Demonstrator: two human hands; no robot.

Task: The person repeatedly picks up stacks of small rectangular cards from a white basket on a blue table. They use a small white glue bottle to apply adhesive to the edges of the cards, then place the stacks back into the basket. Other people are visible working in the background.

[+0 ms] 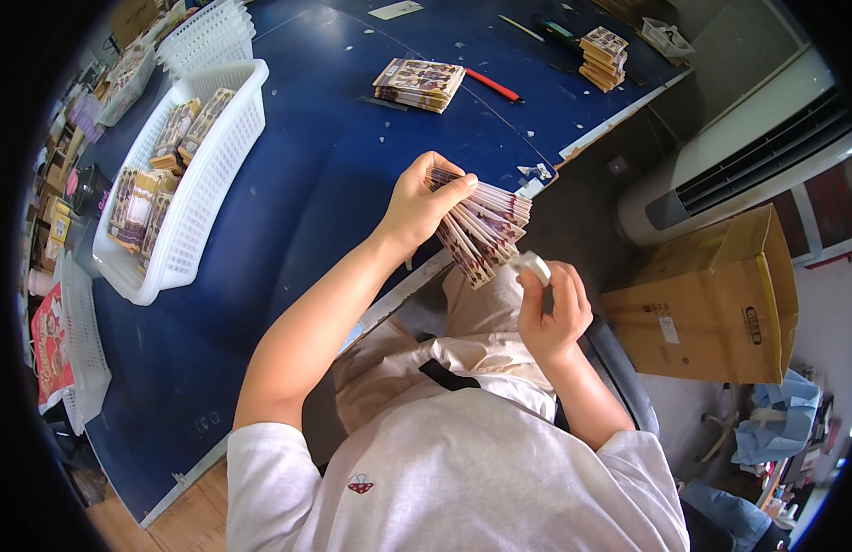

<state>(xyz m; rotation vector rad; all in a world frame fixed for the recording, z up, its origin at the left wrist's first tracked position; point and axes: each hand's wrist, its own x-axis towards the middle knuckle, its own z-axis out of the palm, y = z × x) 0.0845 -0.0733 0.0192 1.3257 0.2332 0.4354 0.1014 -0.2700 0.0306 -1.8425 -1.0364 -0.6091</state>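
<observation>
My left hand [426, 200] grips a fanned-out bundle of printed card packets [484, 231] by one end, thumb on top. The free ends spread towards my lap, beyond the table edge. Between the thumb and fingers of my right hand [555, 303] is a small white object [534, 268], perhaps a roll of tape or an eraser. It is right at the lower corner of the fan; whether it touches the packets I cannot tell.
On the blue table [308, 172] lie a stack of packets [420, 84], a red utility knife [493, 85] and a taller stack [603, 58]. A white plastic basket [219, 179] at left holds more packets. A cardboard box [701, 303] and a white air conditioner [736, 159] stand at right.
</observation>
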